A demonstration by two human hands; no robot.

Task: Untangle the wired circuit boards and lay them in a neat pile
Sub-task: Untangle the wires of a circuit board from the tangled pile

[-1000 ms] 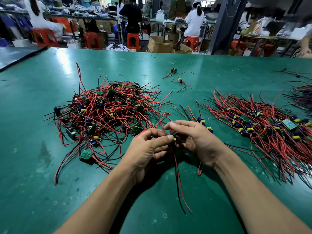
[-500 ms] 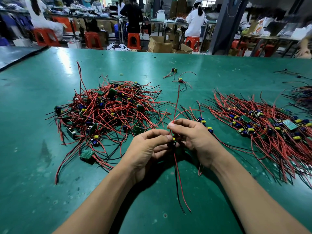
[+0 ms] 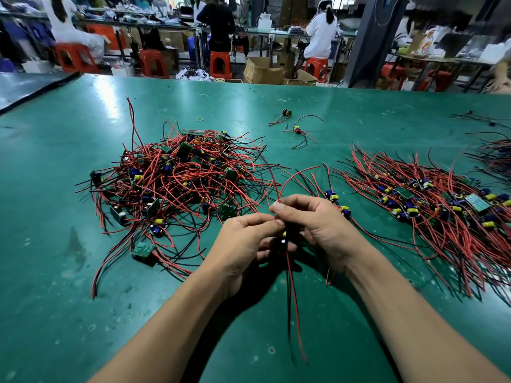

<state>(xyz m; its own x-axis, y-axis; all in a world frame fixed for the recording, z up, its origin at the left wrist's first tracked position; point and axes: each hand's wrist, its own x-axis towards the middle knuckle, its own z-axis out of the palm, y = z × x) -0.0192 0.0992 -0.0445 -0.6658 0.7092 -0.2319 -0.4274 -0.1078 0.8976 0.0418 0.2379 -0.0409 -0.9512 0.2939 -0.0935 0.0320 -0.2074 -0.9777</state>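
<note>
Low in the centre of the frame, two bare forearms meet over the green-matted counter (image 3: pixel 69 313). Between them the left hand (image 3: pixel 243 244) and the right hand (image 3: pixel 320 228) hold one small circuit board with a yellow capacitor (image 3: pixel 284 235), which is mostly hidden by the hands. The left fingers (image 3: pixel 262 218) curl round it from the left, and the right fingers (image 3: pixel 290 205) pinch a wire at its top. From the board a red-and-black wire pair (image 3: pixel 293 305) trails down toward the lower edge, its end blurred. A long red wire (image 3: pixel 293 176) arcs up and to the right above the right hand. Just beyond the right hand, a few small boards with blue and yellow parts (image 3: pixel 336 201) lie on the counter. Left of centre sits the tangled heap of green circuit boards and red and black wires (image 3: pixel 177 183), its leads poking out every way. On the right, well apart from the heap, lies the straightened pile of wired boards (image 3: pixel 431 214), with the wires fanned roughly one way. Another dark wire bundle (image 3: pixel 497 158) shows at the right edge. Farther up the counter, above centre, rest two stray wired boards (image 3: pixel 298 131) and a small yellow ring (image 3: pixel 200 119). Along the top of the frame, people sit on orange plastic stools (image 3: pixel 219 64) at other benches, with brown cardboard boxes (image 3: pixel 262 70) on the floor.
</note>
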